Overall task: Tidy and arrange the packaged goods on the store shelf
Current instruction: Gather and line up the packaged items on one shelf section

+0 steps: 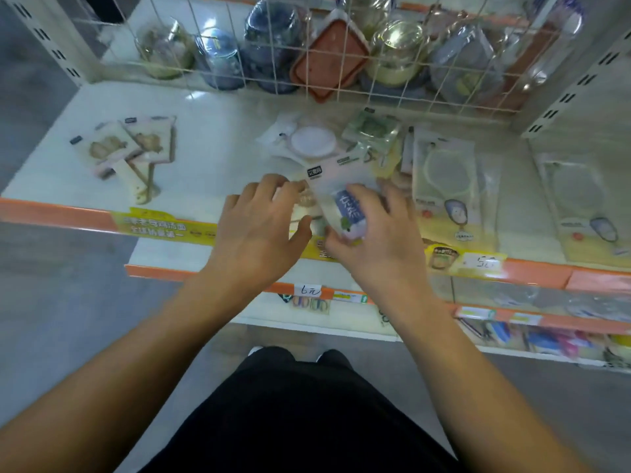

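Note:
My right hand (379,240) grips a clear flat packet with a blue label (336,189) near the front edge of the white shelf (211,138). My left hand (259,220) reaches in beside it, its fingers curled over a small packet (304,208) lying under the held one. Behind them lie a packet with a round white lid (309,141) and a green-printed packet (372,131). A loose pile of beige packets (129,148) sits at the shelf's left. Larger clear packets (447,186) lie flat to the right.
A wire grid (307,52) fences off the back of the shelf, with wrapped jars and an orange-lidded box (329,59) behind it. An orange price rail (54,216) runs along the front edge. Lower shelves hold more small goods (546,339).

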The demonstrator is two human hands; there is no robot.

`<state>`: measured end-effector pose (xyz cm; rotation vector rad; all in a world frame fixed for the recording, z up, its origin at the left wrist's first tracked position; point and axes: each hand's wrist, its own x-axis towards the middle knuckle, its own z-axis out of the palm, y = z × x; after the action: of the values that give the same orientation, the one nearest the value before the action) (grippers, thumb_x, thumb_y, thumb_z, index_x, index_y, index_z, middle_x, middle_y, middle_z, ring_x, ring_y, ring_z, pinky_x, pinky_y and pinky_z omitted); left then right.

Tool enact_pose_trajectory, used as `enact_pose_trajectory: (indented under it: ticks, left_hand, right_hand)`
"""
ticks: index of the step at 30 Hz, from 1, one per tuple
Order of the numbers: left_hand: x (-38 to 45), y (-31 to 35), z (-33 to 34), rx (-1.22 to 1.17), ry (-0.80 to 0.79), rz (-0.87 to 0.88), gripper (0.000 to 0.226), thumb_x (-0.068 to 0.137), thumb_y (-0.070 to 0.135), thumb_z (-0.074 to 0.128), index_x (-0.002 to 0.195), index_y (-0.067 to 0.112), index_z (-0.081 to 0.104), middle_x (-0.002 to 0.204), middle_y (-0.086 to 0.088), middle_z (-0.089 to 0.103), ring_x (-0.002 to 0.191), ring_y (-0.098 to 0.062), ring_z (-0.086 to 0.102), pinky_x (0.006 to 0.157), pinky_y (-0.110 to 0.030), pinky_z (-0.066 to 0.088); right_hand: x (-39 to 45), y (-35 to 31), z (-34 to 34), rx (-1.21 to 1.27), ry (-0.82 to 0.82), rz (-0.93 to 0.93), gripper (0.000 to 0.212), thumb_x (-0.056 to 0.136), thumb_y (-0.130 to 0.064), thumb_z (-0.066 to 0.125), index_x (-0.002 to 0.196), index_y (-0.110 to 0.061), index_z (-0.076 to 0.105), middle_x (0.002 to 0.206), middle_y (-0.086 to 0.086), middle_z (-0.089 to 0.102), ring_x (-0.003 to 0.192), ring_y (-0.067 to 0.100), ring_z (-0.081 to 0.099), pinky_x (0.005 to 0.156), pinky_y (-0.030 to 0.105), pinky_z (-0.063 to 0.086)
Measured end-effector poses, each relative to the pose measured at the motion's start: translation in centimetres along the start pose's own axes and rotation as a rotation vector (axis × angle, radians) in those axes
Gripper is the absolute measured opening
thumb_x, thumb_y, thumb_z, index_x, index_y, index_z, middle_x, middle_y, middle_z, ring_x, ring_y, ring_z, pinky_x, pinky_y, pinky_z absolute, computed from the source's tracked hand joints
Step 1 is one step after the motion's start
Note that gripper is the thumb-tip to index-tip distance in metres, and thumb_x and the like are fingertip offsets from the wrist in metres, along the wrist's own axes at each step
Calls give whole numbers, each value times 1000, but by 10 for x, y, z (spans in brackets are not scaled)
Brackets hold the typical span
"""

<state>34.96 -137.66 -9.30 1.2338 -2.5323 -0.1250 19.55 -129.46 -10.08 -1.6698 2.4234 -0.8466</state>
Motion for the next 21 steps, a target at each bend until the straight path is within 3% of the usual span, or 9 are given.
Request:
enact_pose_trajectory:
  ticks: [6,9,12,21]
  left_hand:
    - [-26,-28,-10,48,26,-193,46,85,42,46,122,17,55,121,-7,56,102,-35,58,79,-45,46]
    - [-38,-50,-20,72,80,-295,43,87,39,52,123,16,54,121,-8,56,103,-36,57,81,-46,47]
    - [-48,-73,-29,78,133,-364,44,86,41,49,122,15,55,120,-10,57,102,-37,58,81,-47,48]
    - [-65,-174,-57,33,177,-512,43,89,38,55,127,17,53,126,-10,54,105,-35,58,82,-44,45]
  right_hand:
    - [16,-28,17,70,-135,-103,64,77,-49,70,136,-29,53,148,5,38,132,28,37,105,37,36]
    - [23,-51,34,104,-154,-179,63,76,-52,66,133,-28,55,146,6,40,129,30,42,102,38,40]
    - [28,-80,51,114,-174,-238,63,75,-50,67,132,-27,56,144,7,42,127,31,42,101,32,32]
    - [56,-178,101,50,-193,-367,60,78,-47,65,133,-27,53,141,7,43,120,31,42,98,35,38]
